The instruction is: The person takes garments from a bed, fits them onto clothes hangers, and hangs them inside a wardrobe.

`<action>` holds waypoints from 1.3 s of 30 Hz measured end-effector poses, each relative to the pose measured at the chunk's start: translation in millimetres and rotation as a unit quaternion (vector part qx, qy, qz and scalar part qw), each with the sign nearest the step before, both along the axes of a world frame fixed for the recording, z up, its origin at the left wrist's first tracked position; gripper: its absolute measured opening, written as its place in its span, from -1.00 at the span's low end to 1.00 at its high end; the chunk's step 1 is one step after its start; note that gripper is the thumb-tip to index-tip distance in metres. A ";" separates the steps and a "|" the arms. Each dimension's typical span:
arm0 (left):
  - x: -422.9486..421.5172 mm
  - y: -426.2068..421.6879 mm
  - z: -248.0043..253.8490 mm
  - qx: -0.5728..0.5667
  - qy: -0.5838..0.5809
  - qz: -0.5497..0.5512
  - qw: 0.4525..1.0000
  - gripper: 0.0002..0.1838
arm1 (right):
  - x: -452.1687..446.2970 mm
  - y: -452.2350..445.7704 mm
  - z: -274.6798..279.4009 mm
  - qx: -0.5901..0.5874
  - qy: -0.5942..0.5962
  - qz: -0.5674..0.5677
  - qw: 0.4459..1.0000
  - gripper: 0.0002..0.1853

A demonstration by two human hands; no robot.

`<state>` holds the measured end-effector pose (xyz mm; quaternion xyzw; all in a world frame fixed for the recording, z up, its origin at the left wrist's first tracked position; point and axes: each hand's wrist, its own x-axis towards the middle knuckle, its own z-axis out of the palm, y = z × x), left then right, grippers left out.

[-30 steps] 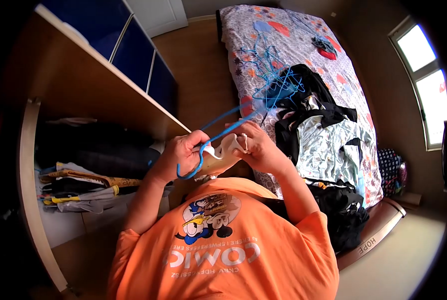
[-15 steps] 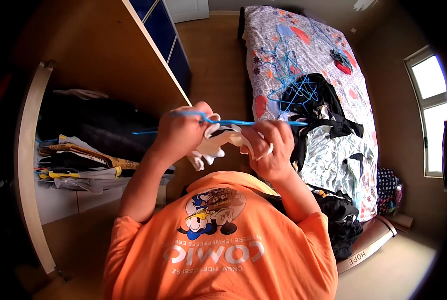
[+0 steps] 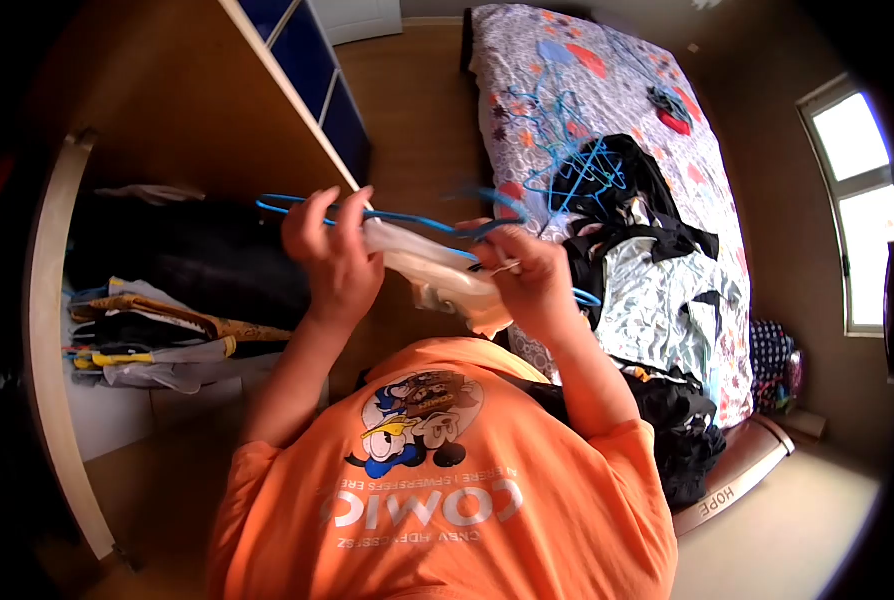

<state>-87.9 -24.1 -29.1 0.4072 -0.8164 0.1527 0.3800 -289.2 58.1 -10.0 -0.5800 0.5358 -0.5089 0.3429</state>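
A blue clothes hanger (image 3: 412, 218) stretches between my hands, its left end sticking out past my left hand (image 3: 332, 255). My left hand has its fingers bent at the hanger's left arm and grips the edge of a white and cream garment (image 3: 447, 285). That garment, small and crumpled, hangs from the hanger between both hands. My right hand (image 3: 529, 270) pinches the hanger near its hook, with part of the garment bunched at its fingers. Another stretch of blue hanger shows beyond my right hand. The fingertips of both hands are partly hidden.
An open wardrobe on the left holds dark clothes (image 3: 177, 250) and stacked folded garments (image 3: 157, 335). At right, a bed with a patterned sheet (image 3: 527, 60) bears several blue hangers (image 3: 582, 175), black clothing (image 3: 627, 170) and a shiny silver garment (image 3: 657, 300). The wardrobe door (image 3: 292, 85) stands ahead.
My left hand has shifted left and loosened its curl, and the garment is now spread longer along the hanger. The hanger's hook has swung over towards my right hand.
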 end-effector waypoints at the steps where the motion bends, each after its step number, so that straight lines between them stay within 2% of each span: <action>1: 0.8 2.9 -17.0 -0.029 0.063 0.011 0.998 -0.49 | 2.1 4.0 4.6 -0.007 0.035 -0.002 0.999 -0.93; 3: 6.5 3.3 -54.5 -0.045 0.181 0.029 0.982 -0.48 | 5.8 11.4 -1.2 -0.056 0.058 -0.017 0.997 -0.93; 4: 16.9 5.9 -69.5 0.023 0.170 0.035 0.985 -0.47 | 6.7 16.1 -8.1 -0.068 0.043 -0.021 0.997 -0.92; 5: 29.0 10.6 -83.2 0.092 0.156 0.043 0.983 -0.47 | 11.9 22.4 -8.4 -0.021 -0.022 -0.016 0.999 -0.92; 6: 34.3 13.8 -89.8 0.171 0.202 0.034 0.964 -0.49 | 10.7 24.9 -2.1 -0.043 0.029 -0.018 0.998 -0.91; 7: 38.0 19.5 -94.8 0.174 0.200 0.032 0.964 -0.49 | 10.1 26.5 3.3 -0.065 0.080 -0.018 0.995 -0.89; 9: 45.2 27.0 -98.2 0.271 0.152 0.068 0.948 -0.53 | 5.6 20.8 -15.8 -0.149 0.101 -0.064 0.982 -0.85; 10: 46.0 28.0 -98.7 0.383 0.169 0.072 0.905 -0.54 | 1.0 21.3 -15.1 -0.142 0.124 -0.079 0.979 -0.82; 11: 50.0 28.4 -109.9 0.418 0.200 0.038 0.885 -0.60 | -2.6 20.5 -17.9 -0.154 0.119 -0.087 0.977 -0.84; 13: 45.1 29.8 -91.9 0.602 0.340 0.021 0.722 -0.79 | -9.7 24.9 -22.6 -0.125 0.123 -0.099 0.980 -0.84; 14: 41.2 30.2 -83.1 0.601 0.341 0.025 0.722 -0.79 | -13.9 31.4 -20.9 -0.054 0.168 -0.108 0.978 -0.74; 15: 36.5 30.2 -74.3 0.620 0.487 -0.038 0.614 -0.87 | -12.1 27.8 -23.9 -0.118 0.128 -0.107 0.979 -0.66; 16: 33.1 30.4 -65.2 0.615 0.614 -0.100 0.484 -0.89 | -11.0 30.1 -26.1 -0.100 0.106 -0.105 0.984 -0.70; 17: 30.3 30.7 -53.5 0.613 0.616 -0.098 0.485 -0.89 | -11.0 32.8 -29.1 -0.083 0.084 -0.104 0.988 -0.74; 18: 28.0 31.0 -41.6 0.624 0.631 -0.128 0.442 -0.84 | -11.4 31.1 -41.0 -0.083 0.083 -0.101 0.988 -0.74; 19: 27.8 31.7 -36.3 0.634 0.645 -0.159 0.397 -0.78 | -12.0 28.3 -58.7 -0.126 -0.002 -0.114 0.985 -0.75; 20: 31.1 32.1 -36.9 0.646 0.601 -0.195 0.428 -0.77 | -13.2 26.7 -68.3 -0.167 -0.087 -0.127 0.974 -0.76; 21: 32.7 33.7 -32.6 0.664 0.530 -0.185 0.494 -0.81 | -15.1 27.6 -66.0 -0.167 -0.089 -0.126 0.974 -0.76; 23: 32.1 36.8 -24.2 0.674 0.313 -0.202 0.638 -0.89 | -18.6 30.5 -57.0 -0.158 -0.022 -0.135 0.978 -0.85; 24: 35.1 36.0 -29.3 0.658 0.223 -0.213 0.687 -0.92 | -14.0 28.3 -55.0 -0.181 -0.056 -0.145 0.971 -0.81; 25: 37.3 36.0 -32.0 0.658 0.224 -0.211 0.687 -0.92 | -16.3 31.4 -58.2 -0.181 -0.057 -0.144 0.971 -0.81; 27: 41.3 35.1 -36.9 0.730 0.369 -0.184 0.545 -0.87 | -23.2 39.0 -67.8 -0.095 -0.025 -0.110 0.989 -0.80; 28: 42.3 33.3 -38.3 0.725 0.477 -0.173 0.466 -0.86 | -22.0 34.0 -60.5 -0.116 -0.040 -0.130 0.984 -0.71; 29: 40.3 32.2 -33.4 0.707 0.553 -0.143 0.416 -0.84 | -25.5 39.9 -40.5 -0.022 -0.047 -0.114 0.992 -0.73; 31: 34.7 26.9 -19.7 0.696 0.598 -0.128 0.376 -0.78 | -29.7 42.5 -30.4 -0.012 -0.186 -0.117 0.975 -0.73; 32: 35.8 24.3 -22.0 0.697 0.594 -0.132 0.379 -0.72 | -33.3 42.0 -35.3 -0.058 -0.202 -0.122 0.970 -0.72; 33: 36.5 22.5 -24.8 0.696 0.595 -0.132 0.380 -0.72 | -37.9 46.9 -32.0 -0.041 -0.192 -0.136 0.971 -0.75; 35: 37.7 19.3 -29.6 0.683 0.583 -0.116 0.423 -0.72 | -49.5 51.7 -31.5 -0.072 -0.160 -0.154 0.972 -0.77; 37: 38.9 16.1 -32.4 0.676 0.588 -0.117 0.429 -0.72 | -56.4 52.0 -16.1 -0.112 -0.086 -0.128 0.982 -0.79; 39: 41.3 12.4 -33.9 0.635 0.597 -0.087 0.482 -0.70 | -66.3 57.1 -4.9 -0.106 -0.021 -0.085 0.990 -0.81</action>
